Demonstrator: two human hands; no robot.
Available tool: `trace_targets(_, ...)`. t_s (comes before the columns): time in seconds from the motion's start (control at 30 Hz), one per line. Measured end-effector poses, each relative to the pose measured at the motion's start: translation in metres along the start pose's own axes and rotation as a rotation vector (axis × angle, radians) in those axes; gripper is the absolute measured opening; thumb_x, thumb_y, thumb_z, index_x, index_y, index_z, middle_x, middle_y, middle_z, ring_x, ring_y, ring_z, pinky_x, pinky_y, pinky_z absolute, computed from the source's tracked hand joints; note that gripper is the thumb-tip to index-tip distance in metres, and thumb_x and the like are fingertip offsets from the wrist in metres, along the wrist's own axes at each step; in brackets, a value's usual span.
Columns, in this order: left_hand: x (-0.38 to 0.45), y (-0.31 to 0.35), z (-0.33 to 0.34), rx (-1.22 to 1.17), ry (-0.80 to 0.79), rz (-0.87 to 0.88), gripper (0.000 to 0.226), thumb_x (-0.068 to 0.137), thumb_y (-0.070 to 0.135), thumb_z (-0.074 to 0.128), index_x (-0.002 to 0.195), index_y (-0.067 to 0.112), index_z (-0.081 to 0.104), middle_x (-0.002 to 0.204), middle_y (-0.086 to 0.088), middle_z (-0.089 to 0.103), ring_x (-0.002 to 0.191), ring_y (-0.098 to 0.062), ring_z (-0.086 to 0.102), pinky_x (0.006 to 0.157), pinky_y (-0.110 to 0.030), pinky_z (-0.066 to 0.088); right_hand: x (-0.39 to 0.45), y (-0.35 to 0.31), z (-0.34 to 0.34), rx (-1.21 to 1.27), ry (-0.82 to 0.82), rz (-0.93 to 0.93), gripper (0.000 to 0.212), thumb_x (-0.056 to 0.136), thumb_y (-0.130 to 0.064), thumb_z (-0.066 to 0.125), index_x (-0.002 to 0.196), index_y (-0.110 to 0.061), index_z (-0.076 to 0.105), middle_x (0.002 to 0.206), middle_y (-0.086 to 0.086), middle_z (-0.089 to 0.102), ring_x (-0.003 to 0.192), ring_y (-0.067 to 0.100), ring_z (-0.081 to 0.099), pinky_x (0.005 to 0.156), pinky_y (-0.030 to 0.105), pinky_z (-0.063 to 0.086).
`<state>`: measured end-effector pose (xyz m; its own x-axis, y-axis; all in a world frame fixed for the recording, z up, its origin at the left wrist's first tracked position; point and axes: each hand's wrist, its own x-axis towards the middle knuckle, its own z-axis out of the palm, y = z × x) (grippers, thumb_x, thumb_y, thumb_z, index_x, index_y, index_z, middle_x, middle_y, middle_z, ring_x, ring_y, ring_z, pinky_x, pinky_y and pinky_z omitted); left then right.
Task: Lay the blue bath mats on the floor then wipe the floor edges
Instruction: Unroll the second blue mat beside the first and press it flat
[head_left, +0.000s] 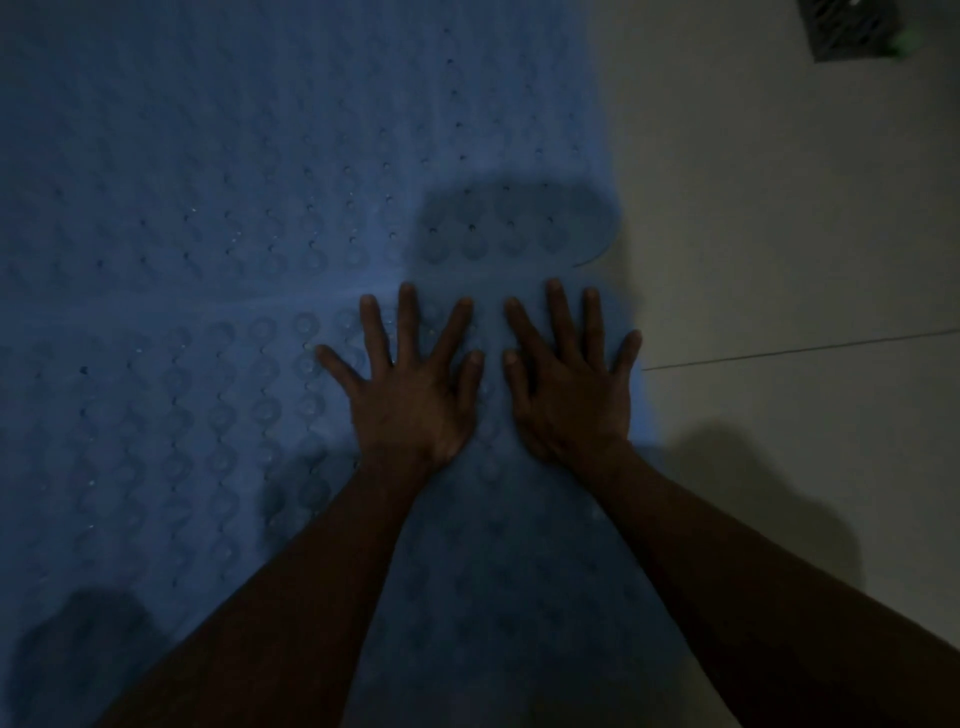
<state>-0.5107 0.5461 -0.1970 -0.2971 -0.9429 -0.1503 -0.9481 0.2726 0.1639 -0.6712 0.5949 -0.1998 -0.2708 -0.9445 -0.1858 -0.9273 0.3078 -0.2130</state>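
Two hands lie flat on blue bath mats that cover most of the floor in this dim view. The left hand (410, 384) and the right hand (571, 379) sit side by side, thumbs close together but not touching, fingers spread wide and palms down, gripping nothing. Both press on the near mat (208, 467), just short of a seam where a far mat (234, 156) begins; the far mat's rounded corner (592, 228) sits at the right, next to bare pale floor tile (779, 260). Both mats show rows of round bumps and small holes. The step in hand looks like the laying step, with the person pushing the near mat flat so that it seats against the floor beside the far one. Whether the two mats overlap or merely butt at the seam cannot be told in this light. A dark floor drain grate (847, 26) shows at the top right, well apart from the mats. The next move probably calls for pressing along the remaining mat edge near the tile, then fetching a cloth for the floor edges; no cloth is in view.
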Motion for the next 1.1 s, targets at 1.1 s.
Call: trace_targets(1.1, -0.107, -0.013, -0.251, -0.404, -0.268, -0.237, 0.063, 0.102, 0.06, 0.02, 0.159, 0.039, 0.002, 0.169, 0.0, -0.007, 0.155, -0.021, -0.008, 0.123, -0.057, -0.001, -0.094, -0.097, -0.229, 0.302, -0.34, 0.079, 0.059, 0.105, -0.049, 0.027, 0.158, -0.031, 0.011, 0.167, 0.008, 0.005, 0.153, 0.028, 0.001, 0.122, 0.054, 0.012)
